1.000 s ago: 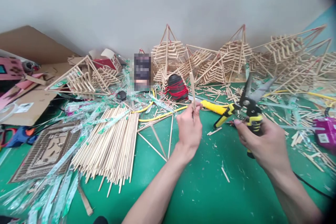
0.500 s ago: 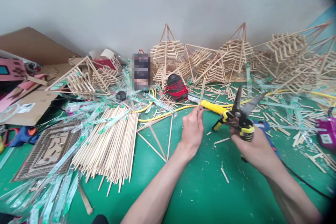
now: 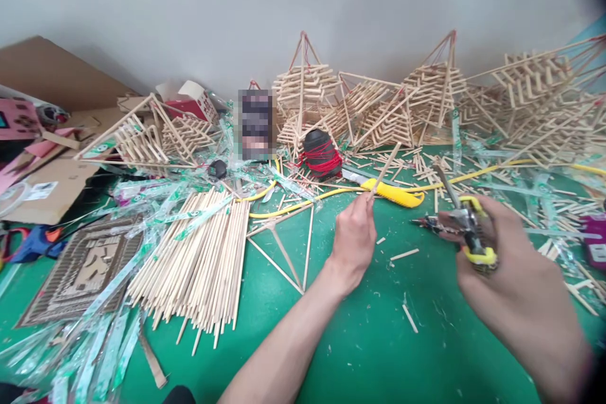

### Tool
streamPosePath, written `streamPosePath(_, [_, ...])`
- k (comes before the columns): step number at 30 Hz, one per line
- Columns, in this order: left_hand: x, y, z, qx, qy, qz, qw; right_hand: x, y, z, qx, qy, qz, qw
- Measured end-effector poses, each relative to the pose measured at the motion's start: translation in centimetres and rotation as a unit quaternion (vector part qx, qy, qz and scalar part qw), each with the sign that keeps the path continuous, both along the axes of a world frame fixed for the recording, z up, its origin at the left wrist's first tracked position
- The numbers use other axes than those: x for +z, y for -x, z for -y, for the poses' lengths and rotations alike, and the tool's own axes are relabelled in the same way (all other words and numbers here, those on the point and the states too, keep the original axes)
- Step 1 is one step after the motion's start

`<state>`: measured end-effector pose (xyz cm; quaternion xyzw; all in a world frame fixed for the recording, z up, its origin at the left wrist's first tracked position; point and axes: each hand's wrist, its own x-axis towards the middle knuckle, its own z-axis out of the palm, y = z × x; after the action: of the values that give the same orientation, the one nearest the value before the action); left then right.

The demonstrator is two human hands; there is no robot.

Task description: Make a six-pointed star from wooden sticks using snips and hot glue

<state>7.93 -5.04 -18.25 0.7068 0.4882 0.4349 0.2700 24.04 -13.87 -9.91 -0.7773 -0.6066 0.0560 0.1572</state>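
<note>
My left hand [image 3: 353, 241] pinches a thin wooden stick [image 3: 387, 168], which points up and to the right. Wrapped round the yellow-and-black handles of a pair of snips [image 3: 466, 227] is my right hand [image 3: 514, 271]; their blades stand apart and are blurred by motion. Between the hands, short cut stick pieces [image 3: 404, 254] lie on the green tabletop [image 3: 379, 341]. Left of my left hand, a triangle of sticks [image 3: 279, 252] lies flat, beside a large bundle of long wooden sticks [image 3: 199, 265].
Stick pyramids [image 3: 303, 88] line the wall. A yellow-handled knife [image 3: 392, 192] and a black spool with red thread [image 3: 322, 154] lie ahead, near a yellow cable [image 3: 326, 192]. Plastic wrapping strips [image 3: 108, 341] and a corrugated cardboard piece [image 3: 80, 271] cover the left.
My right hand has moved right and turned, swinging the snips away from the left hand. The stick in my left hand now leans further right.
</note>
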Motion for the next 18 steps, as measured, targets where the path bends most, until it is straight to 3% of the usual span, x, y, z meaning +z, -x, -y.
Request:
streamPosePath(2, [0.0,0.0,0.0,0.006,0.003,-0.008,1.000,1.0,-0.4,-0.5,-0.031,-0.008,0.062,0.998])
streamPosePath(4, [0.0,-0.1,0.1,0.010,0.006,-0.016,1.000,1.4,-0.8,-1.1,-0.009,-0.013,0.081,0.997])
streamPosePath(10, [0.3,-0.3,0.4,0.010,0.015,-0.043,0.999,0.2,-0.8,-2.7,0.068,0.001,0.118,0.991])
streamPosePath(18, [0.4,-0.3,0.6,-0.004,0.013,-0.069,0.998,-0.3,0.5,-4.5,0.069,0.066,0.142,0.985])
